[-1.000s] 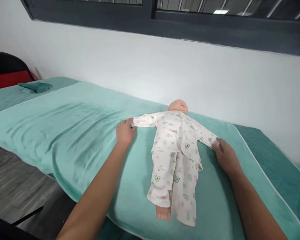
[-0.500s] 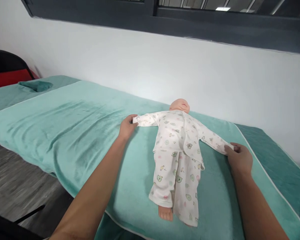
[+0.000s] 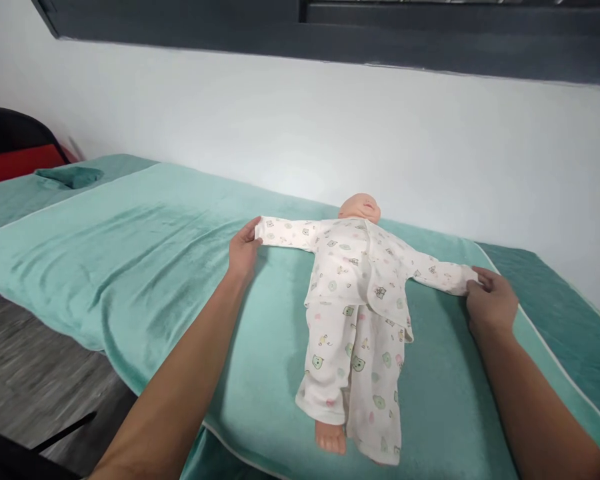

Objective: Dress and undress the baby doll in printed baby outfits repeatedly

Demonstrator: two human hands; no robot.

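Note:
A baby doll (image 3: pixel 359 207) lies on its back, dressed in a white patterned top (image 3: pixel 347 263) and matching trousers (image 3: pixel 330 360). One bare foot (image 3: pixel 330 438) shows below a trouser leg; the other is almost wholly covered. My left hand (image 3: pixel 244 250) pinches the cuff of the sleeve (image 3: pixel 287 233) on the left of the view. At the opposite side, my right hand (image 3: pixel 493 300) grips the end of the other sleeve (image 3: pixel 443 275). Both sleeves are stretched outward from the body. Whether the doll's hands are inside the cuffs is hidden.
A light green sheet (image 3: pixel 180 227) covers the bed beneath the doll, with wrinkles toward the left. Behind the bed rises a white wall (image 3: pixel 205 120). A crumpled dark green cloth (image 3: pixel 70 176) lies at the far left, near a black and red chair (image 3: pixel 20 147).
Both hands have moved apart, drawing the sleeves further outward. The right-hand sleeve has swung up and now lies straighter out to the side. The view has shifted slightly.

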